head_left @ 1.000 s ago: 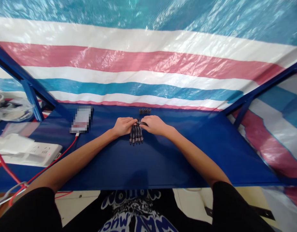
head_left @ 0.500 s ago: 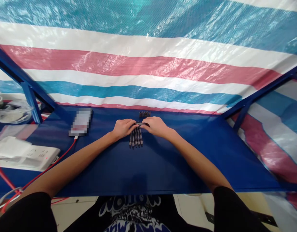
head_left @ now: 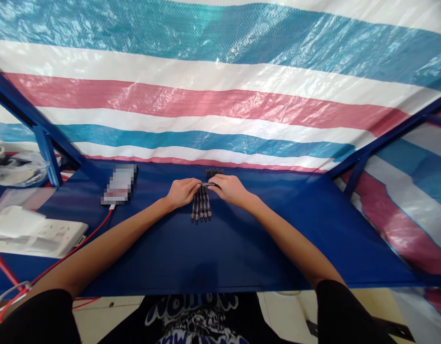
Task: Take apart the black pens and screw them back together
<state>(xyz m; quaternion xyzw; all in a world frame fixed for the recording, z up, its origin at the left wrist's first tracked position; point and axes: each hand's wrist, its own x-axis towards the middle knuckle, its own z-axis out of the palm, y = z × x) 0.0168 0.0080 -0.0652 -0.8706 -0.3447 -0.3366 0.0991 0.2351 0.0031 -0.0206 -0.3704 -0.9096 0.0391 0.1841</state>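
Observation:
Several slim dark pens with clear barrels lie side by side on the blue table, tips toward me. Just above them my left hand and my right hand pinch the two ends of a short dark rod, held crosswise. Its ends are hidden by my fingers, and so are the far ends of the pens. Behind my hands, a row of several small dark hollow cylinders stands near the table's back edge.
To the left lies a phone on a red cable. A white power strip and plastic bags are at the far left. Blue metal posts and a striped sheet bound the blue table.
The camera view has shifted slightly. Both hands still pinch the dark rod in nearly the same place, with the right fingers slightly more over it.

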